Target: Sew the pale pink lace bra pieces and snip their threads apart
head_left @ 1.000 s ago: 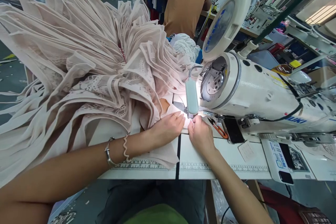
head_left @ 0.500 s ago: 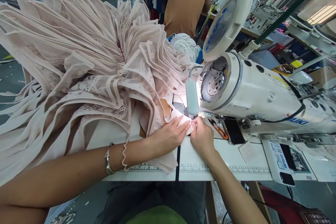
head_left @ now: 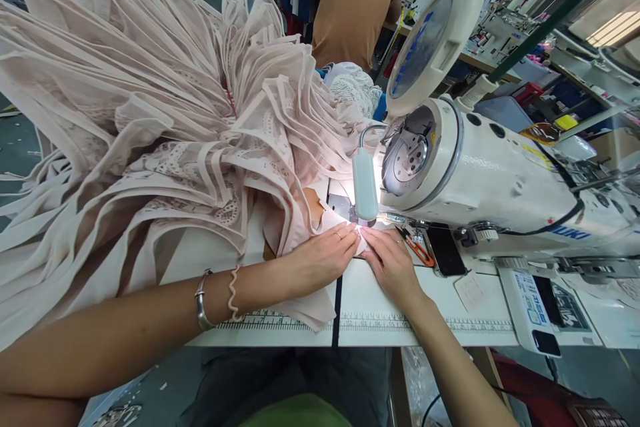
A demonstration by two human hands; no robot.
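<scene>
Under the sewing machine head (head_left: pixel 417 153), a strip of pale pink fabric (head_left: pixel 330 219) lies beside the lit needle area. My left hand (head_left: pixel 333 250) grips this fabric, fingers close together and thumb hidden. My right hand (head_left: pixel 393 260) rests just right of it with fingers stretched out, the fingertips touching the fabric's edge. Both hands' fingertips nearly meet. The needle itself is hidden behind a pale green lamp (head_left: pixel 365 185). A large heap of pale pink lace-trimmed garment pieces (head_left: pixel 200 113) joins the fabric at the left.
Orange-handled thread snips (head_left: pixel 420 250) and a dark phone (head_left: pixel 446 250) lie right of my right hand. A ruler strip (head_left: pixel 450 323) runs along the table's front edge. A round magnifier (head_left: pixel 423 47) rises above the machine. Beyond, a person in a brown shirt (head_left: pixel 353 7) faces away.
My right hand has gone from a pinch at the fabric's edge to fingers laid out flatter. My left hand has shifted slightly, and the fabric still lies under it.
</scene>
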